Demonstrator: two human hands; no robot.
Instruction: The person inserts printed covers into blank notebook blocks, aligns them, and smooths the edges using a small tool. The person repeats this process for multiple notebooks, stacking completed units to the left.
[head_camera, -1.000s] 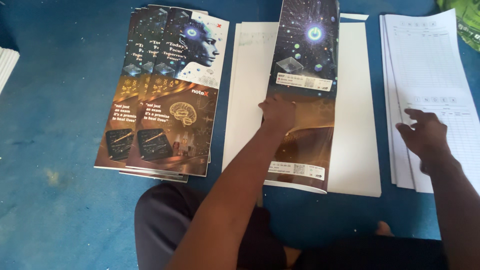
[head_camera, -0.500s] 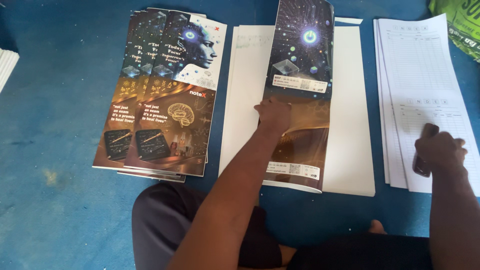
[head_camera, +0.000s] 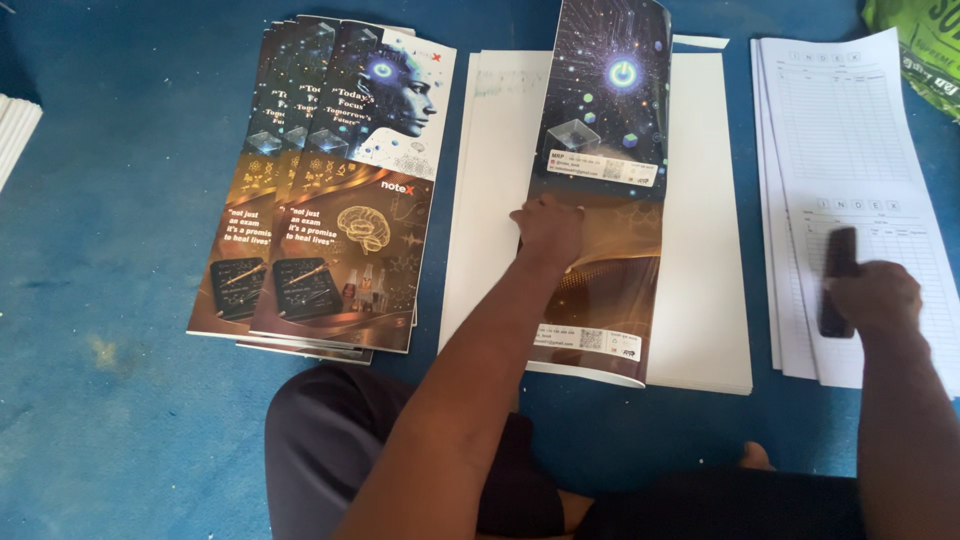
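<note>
A glossy dark printed cover (head_camera: 600, 190) was laid, folded lengthwise, over a stack of white sheets (head_camera: 700, 250). It was pressed flat at mid-length by the left hand (head_camera: 548, 225), fingers spread and gripping nothing. A dark narrow tool (head_camera: 836, 280) was clenched in the right hand (head_camera: 875, 300) over ruled index pages (head_camera: 830, 120). Open blue floor (head_camera: 110, 250) was left beyond the stacked covers (head_camera: 330, 200).

Under the fingers of the left hand (head_camera: 547, 228) lies a long glossy printed cover sheet (head_camera: 600, 190), dark with violet circuit lines and a glowing blue-white ring above the fingers, and golden brown with waves below them. Beneath it, the stack of plain white paper sheets (head_camera: 700, 250) has no pattern. The right hand (head_camera: 878, 297) closes on a small black oblong object (head_camera: 836, 280), over white ruled sheets with thin grey table lines (head_camera: 850, 130). Left of the left fingers, the pile of glossy covers (head_camera: 330, 190) shows a blue-white robotic head and a golden brain. The blue floor (head_camera: 120, 300) is mottled.
</note>
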